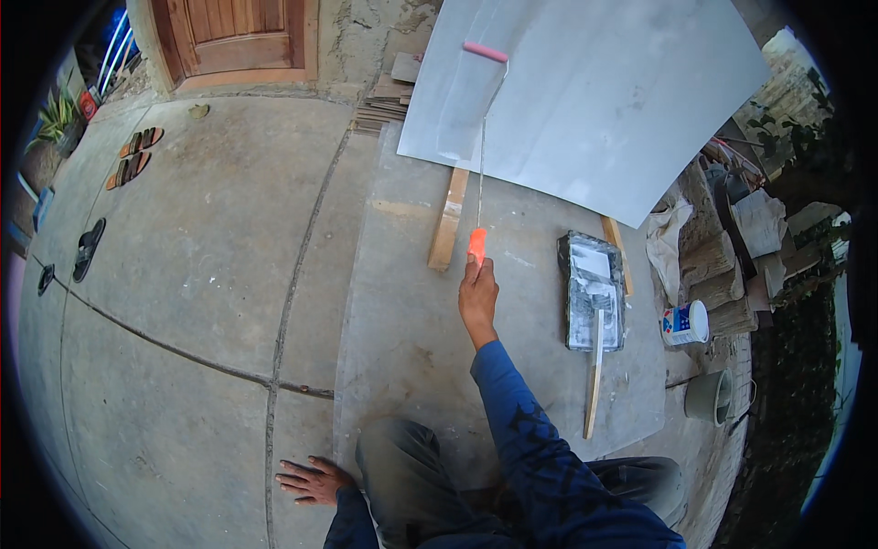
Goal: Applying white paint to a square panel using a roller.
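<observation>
Roller [485, 52] clamped in right hand [478, 291], left hand [315, 481] splayed at seven o'clock, a painter [540, 437] seemingly coats the twelve-o'clock panel [611, 101], needing even pressure next.

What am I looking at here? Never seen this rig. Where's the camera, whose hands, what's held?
There's no robot: these are a person's bare hands, seen from above by a wide fisheye camera worn on the head, so straight edges bend near the rim.

The right hand has its fingers closed around the orange handle of a paint roller; its pink head shows against a large pale panel. The left hand appears to rest palm-down on the concrete floor, fingers spread, holding nothing visible.

On the grey surface ahead, two wooden pieces extend from the panel's near edge. A dark-rimmed tray holds white material, likely paint, with a wooden-handled tool laid across it.
</observation>
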A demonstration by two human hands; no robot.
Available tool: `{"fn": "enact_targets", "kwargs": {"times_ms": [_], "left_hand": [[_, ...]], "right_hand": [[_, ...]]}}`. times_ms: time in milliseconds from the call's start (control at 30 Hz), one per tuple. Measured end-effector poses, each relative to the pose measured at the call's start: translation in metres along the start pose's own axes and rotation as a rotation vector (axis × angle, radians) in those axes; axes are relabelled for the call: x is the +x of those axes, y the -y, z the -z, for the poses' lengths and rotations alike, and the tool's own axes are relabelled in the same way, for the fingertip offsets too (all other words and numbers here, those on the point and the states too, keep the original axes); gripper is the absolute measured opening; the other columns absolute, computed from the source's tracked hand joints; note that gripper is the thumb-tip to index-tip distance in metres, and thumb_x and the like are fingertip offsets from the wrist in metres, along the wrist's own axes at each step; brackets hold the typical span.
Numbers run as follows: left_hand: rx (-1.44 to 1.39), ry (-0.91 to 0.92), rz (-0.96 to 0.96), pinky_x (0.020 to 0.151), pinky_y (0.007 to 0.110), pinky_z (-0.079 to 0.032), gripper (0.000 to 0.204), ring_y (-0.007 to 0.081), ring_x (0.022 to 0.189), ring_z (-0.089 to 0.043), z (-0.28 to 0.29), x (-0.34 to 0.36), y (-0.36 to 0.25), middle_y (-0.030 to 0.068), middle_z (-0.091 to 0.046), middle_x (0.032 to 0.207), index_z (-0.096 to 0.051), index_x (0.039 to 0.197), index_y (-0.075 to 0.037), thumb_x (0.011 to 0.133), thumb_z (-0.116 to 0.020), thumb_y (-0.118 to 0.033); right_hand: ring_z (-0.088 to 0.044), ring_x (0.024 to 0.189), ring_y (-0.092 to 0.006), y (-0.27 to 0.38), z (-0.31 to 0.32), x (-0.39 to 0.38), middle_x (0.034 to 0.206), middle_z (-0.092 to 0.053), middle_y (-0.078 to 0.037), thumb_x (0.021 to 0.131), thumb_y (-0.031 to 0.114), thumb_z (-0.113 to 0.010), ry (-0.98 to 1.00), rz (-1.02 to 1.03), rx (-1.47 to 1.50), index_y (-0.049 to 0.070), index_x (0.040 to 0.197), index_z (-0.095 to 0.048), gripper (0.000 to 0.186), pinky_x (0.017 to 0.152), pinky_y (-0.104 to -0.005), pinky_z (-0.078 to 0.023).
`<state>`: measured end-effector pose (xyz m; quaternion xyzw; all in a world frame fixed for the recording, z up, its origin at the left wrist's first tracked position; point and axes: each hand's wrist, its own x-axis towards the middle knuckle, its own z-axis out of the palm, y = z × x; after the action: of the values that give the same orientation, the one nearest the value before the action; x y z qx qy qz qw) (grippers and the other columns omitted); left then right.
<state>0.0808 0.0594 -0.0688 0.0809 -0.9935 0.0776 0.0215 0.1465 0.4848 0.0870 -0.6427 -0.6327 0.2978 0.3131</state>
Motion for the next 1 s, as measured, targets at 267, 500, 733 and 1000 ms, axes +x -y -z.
{"fn": "enact_targets", "kwargs": {"times_ms": [267, 500, 733, 1000], "left_hand": [[0.040, 0.114, 0.032, 0.116, 0.063, -0.016, 0.068, 0.0334, 0.153, -0.013, 0.021, 0.000, -0.009, 0.0121, -0.012, 0.166, -0.017, 0.160, -0.022, 0.103, -0.017, -0.059], [-0.147, -0.159, -0.078, 0.105, 0.067, -0.032, 0.068, 0.0399, 0.140, -0.038, 0.055, -0.002, -0.009, 0.0231, -0.036, 0.154, -0.035, 0.154, -0.014, 0.098, -0.038, -0.053], [-0.225, -0.103, -0.053, 0.107, 0.066, -0.030, 0.068, 0.0389, 0.142, -0.034, 0.056, -0.002, -0.009, 0.0214, -0.032, 0.156, -0.032, 0.155, -0.015, 0.098, -0.035, -0.054], [-0.219, -0.040, -0.019, 0.108, 0.066, -0.027, 0.068, 0.0377, 0.144, -0.029, 0.058, -0.001, -0.008, 0.0194, -0.028, 0.158, -0.029, 0.156, -0.017, 0.099, -0.031, -0.055]], "right_hand": [[-0.057, 0.064, -0.0350, 0.053, 0.021, 0.090, 0.073, -0.060, -0.020, 0.104, 0.041, -0.044, -0.120, 0.136, 0.097, 0.001, 0.097, -0.050, 0.041, 0.059, -0.0456, -0.044], [-0.048, 0.039, -0.0137, 0.141, 0.070, 0.166, 0.055, -0.048, -0.004, 0.103, 0.045, -0.046, -0.190, 0.270, 0.209, 0.003, 0.090, -0.050, 0.044, 0.036, -0.0320, -0.037], [-0.056, 0.044, -0.0216, 0.257, 0.148, 0.193, 0.064, -0.057, -0.013, 0.103, 0.044, -0.043, -0.194, 0.296, 0.235, -0.002, 0.093, -0.050, 0.048, 0.042, -0.0376, -0.045], [-0.041, 0.043, -0.0119, 0.339, 0.182, 0.202, 0.061, -0.045, -0.003, 0.101, 0.044, -0.045, -0.150, 0.327, 0.370, 0.006, 0.088, -0.047, 0.040, 0.038, -0.0296, -0.032]]}}
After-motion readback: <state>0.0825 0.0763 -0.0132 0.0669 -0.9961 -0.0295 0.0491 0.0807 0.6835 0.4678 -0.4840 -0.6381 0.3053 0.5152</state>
